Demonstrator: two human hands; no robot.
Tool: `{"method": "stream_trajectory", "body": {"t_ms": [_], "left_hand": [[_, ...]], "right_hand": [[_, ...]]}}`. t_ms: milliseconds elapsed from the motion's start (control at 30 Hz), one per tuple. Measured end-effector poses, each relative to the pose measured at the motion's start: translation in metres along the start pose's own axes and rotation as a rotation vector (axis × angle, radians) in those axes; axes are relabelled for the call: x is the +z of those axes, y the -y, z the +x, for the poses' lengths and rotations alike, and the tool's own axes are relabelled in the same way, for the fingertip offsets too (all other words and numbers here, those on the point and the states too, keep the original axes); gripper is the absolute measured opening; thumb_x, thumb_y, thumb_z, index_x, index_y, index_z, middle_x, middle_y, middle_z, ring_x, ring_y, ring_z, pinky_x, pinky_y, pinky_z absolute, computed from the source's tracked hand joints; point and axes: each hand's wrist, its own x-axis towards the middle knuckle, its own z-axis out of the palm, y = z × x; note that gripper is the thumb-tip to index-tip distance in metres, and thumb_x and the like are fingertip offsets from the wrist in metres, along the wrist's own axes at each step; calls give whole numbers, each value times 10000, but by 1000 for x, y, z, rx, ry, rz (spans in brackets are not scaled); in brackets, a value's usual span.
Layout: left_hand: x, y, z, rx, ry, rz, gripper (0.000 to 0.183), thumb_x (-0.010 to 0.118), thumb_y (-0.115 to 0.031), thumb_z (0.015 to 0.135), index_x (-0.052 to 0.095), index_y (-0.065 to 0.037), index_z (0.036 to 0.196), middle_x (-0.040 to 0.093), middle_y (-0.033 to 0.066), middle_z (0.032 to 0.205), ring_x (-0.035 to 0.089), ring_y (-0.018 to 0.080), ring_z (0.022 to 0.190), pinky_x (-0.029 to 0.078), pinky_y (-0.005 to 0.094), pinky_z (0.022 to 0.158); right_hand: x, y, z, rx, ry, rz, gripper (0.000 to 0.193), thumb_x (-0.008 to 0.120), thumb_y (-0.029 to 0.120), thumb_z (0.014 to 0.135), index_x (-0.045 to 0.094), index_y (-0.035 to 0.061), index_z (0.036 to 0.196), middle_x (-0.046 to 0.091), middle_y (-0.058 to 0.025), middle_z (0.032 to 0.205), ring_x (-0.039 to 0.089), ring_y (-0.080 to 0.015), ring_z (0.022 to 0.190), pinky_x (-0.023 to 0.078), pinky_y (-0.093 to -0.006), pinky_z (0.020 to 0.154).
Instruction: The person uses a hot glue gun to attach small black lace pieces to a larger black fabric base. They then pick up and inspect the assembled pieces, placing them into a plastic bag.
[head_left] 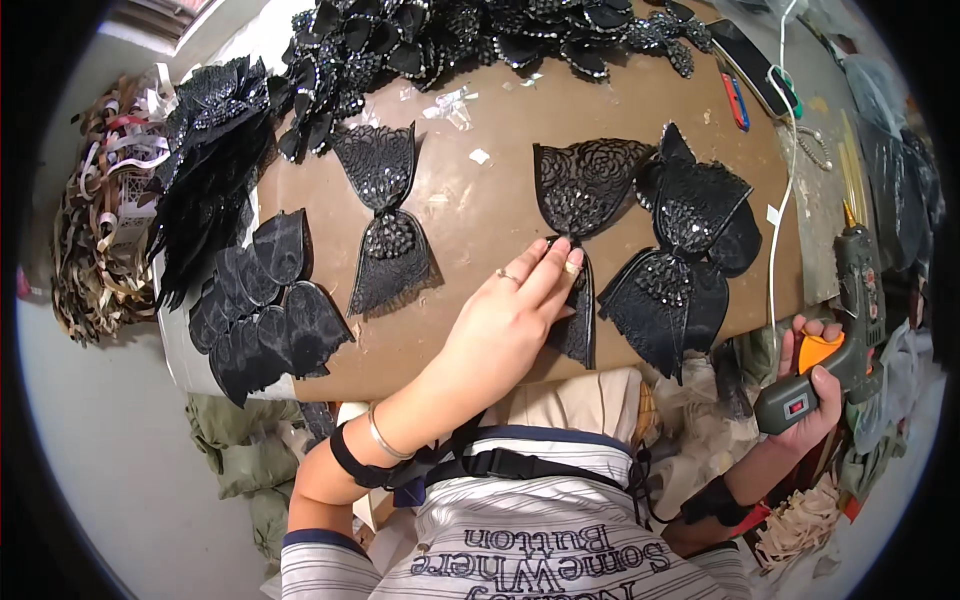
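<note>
My left hand point(520, 305) reaches across to a black lace bow point(585, 185) lying on the brown table. Its fingers are closed together at the bow's pinched, beaded middle and cover part of the lower half; the thumb is mostly hidden. In my right hand point(818, 405), off the table's right side, is a dark green glue gun point(858, 275) with an orange trigger point(820, 352). The nozzle points up and away from me. Just right of the lace bow lies a fuller black bow point(680, 250) with beads. Another lace bow point(388, 225) rests to the left.
Layered black petal pieces point(265, 310) sit at the near left. Black beaded pieces point(400, 45) are heaped along the far edge. A red-and-blue cutter point(735, 100) and a phone point(750, 65) lie far right. A white cable point(785, 210) crosses the right side. Ribbon strips point(105, 210) hang left.
</note>
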Motion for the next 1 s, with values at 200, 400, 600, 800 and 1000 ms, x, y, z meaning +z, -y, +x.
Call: {"method": "stream_trajectory", "body": {"t_ms": [200,400,600,800,1000], "left_hand": [[-20,19,56,-145,62,-121,435,751,-150,730,623,-18,1125,582,126,1085,555,316,1013,471,394,859],[-20,25,53,-229,-6,-90,600,837,-127,610,555,-19,1129,534,159,1072,529,362,1031,439,418,891],[-26,-8,73,-99,-112,-57,375,729,-138,765,600,-66,1110,543,101,1063,524,289,1016,396,410,854],[25,-53,87,-139,-3,-245,616,788,-190,737,500,27,1237,582,169,924,579,336,862,488,396,794],[13,-45,83,-496,-4,-753,706,835,-132,673,500,-25,1284,616,109,843,624,239,788,522,361,738]], "right_hand": [[1,-6,0,-1,-34,5,443,494,-57,802,401,-18,1233,484,-187,1231,429,-337,1308,372,-450,1131],[-8,1,-6,-76,-40,-15,434,491,-44,802,409,-22,1227,498,-197,1218,446,-353,1288,374,-455,1126],[-22,3,-2,-61,-165,-18,427,486,-50,810,413,-27,1231,506,-221,1245,439,-363,1297,370,-449,1128],[-7,0,6,-24,-114,-75,422,500,-27,794,421,-13,1208,506,-216,1237,450,-353,1286,390,-438,1115],[-3,-8,4,-27,-217,-189,427,551,44,737,439,8,1148,533,-213,1158,508,-344,1218,477,-418,1035]]}}
